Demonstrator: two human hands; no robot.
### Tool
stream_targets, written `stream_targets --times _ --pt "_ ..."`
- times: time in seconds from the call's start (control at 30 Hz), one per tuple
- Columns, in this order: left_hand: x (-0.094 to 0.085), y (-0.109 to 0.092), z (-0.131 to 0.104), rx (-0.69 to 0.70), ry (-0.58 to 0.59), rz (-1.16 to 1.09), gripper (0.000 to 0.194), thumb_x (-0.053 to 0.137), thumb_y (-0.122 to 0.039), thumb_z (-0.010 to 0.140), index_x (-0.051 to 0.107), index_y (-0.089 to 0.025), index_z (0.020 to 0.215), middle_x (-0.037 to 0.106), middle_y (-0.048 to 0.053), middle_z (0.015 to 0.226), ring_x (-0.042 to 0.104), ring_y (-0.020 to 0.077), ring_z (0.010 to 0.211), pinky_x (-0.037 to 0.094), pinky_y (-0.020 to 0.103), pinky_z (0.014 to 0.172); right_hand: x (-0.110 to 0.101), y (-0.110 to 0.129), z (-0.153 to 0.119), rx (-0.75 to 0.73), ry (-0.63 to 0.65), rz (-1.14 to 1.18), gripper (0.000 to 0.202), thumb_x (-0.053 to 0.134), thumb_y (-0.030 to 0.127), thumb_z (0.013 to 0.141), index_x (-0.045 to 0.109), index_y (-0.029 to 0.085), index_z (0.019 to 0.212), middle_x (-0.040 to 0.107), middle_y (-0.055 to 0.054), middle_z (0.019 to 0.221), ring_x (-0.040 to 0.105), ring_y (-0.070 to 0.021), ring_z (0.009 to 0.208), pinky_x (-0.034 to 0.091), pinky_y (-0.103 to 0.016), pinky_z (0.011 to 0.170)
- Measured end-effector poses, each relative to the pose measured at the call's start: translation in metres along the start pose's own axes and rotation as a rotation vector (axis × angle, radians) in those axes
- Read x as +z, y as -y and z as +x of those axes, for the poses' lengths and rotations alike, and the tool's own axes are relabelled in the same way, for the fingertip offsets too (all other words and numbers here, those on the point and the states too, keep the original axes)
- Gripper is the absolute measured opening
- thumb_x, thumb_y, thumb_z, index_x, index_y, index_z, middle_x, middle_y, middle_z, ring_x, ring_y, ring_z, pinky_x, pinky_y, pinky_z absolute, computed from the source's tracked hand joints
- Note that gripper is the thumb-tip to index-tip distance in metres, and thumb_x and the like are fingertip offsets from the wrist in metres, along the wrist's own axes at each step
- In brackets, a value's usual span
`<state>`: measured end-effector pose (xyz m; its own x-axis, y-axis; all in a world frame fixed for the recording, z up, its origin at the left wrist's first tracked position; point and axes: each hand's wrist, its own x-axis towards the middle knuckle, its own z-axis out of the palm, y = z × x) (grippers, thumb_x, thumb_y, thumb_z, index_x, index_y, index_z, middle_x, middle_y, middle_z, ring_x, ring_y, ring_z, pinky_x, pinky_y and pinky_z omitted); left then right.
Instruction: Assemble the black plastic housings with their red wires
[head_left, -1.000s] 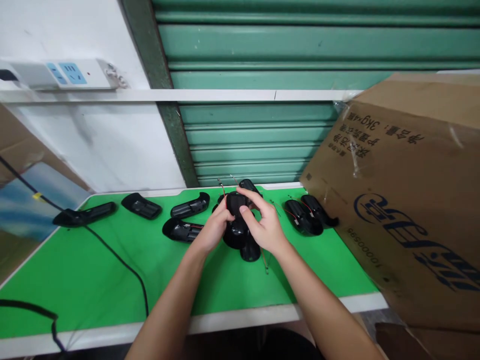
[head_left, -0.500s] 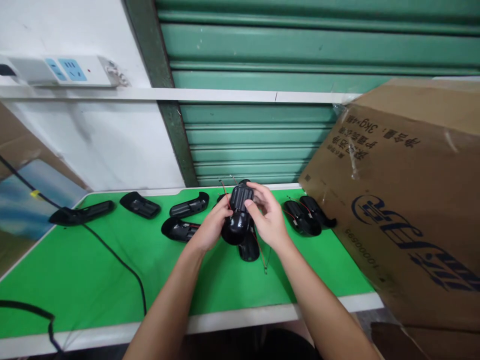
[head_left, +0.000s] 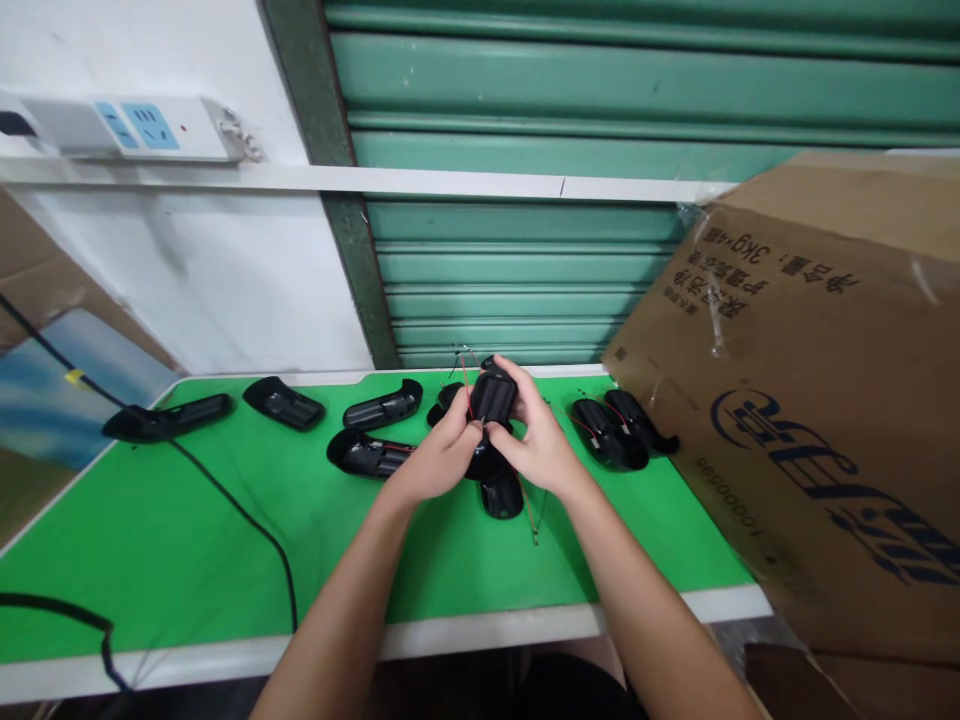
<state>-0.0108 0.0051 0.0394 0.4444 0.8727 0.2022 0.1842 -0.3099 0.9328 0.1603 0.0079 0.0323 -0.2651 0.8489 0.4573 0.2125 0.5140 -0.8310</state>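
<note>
Both my hands are closed around one black plastic housing [head_left: 494, 398], ribbed at its far end and rounded at its near end. My left hand [head_left: 442, 452] grips its left side, and my right hand [head_left: 536, 440] wraps its right side. The two thumbs meet on its top, over the middle. Thin red and black wires rise beside its left edge. Below it on the table lies another black housing [head_left: 502, 496], with a wire trailing to its right. More black parts [head_left: 445, 400] sit partly hidden behind my left hand.
Several similar black housings lie on the green table mat [head_left: 225, 530]: a curved one [head_left: 285, 403] at left, a wired one [head_left: 371, 455] near my left hand, a pair [head_left: 611, 435] at right. A black cable [head_left: 232, 513] crosses the left side. A large cardboard box [head_left: 810, 400] stands at right.
The housing has tilted in my hands, its rounded end turning down and under my fingers. My thumbs have come together on its top. The view has shifted slightly.
</note>
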Motion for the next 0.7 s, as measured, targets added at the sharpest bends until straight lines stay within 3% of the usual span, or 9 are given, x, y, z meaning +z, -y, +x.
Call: stream_targets --times 0.43,0.7 --pt "-0.0001 0.0028 -0.0010 0.030 0.002 0.098 0.038 0.035 -0.026 0.101 0.043 -0.015 0.136 0.054 0.007 0.107 0.053 0.0211 0.102 0.049 0.038 0.098 -0.0021 0.0064 -0.0025 0.082 0.083 0.038 0.070 0.055 0.019 0.091 0.025 0.025 0.154 0.045 -0.012 0.151 0.056 -0.0242 0.132 0.046 -0.043 0.113" --pt "0.0033 0.0038 0.0003 0.022 -0.003 0.098 0.034 0.033 -0.025 0.101 0.043 -0.013 0.131 0.055 0.009 0.111 0.054 0.0217 0.105 0.048 0.038 0.100 0.0004 0.0096 -0.0026 0.130 0.080 0.038 0.067 0.054 0.020 0.091 0.026 0.026 0.150 0.052 -0.012 0.139 0.059 -0.0255 0.124 0.048 -0.046 0.110"
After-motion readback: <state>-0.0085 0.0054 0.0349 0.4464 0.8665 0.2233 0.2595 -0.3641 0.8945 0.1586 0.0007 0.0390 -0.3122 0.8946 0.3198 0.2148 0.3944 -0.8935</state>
